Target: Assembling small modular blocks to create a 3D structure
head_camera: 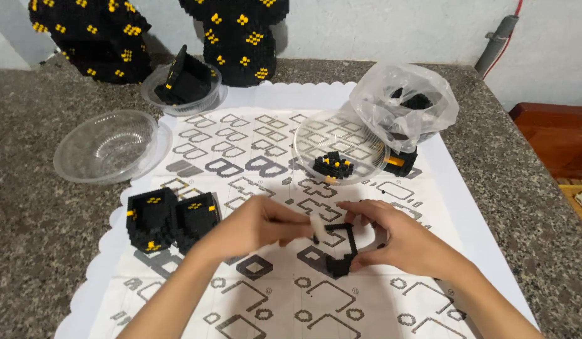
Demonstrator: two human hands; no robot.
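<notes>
Speckled stone counter carries a white scalloped instruction sheet printed with grey outlines. At its near middle, the left hand pinches a small white tool, while the right hand grips a thin black brick frame. Far right sits a clear plastic bag of black pieces.

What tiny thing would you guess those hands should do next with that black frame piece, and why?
Probably press the white tool in the left hand down onto the black brick frame. The tool's tip already meets the frame's upper bar, and the right hand pinches the frame at its top and lower corner, steadying it just above the patterned sheet.
</notes>
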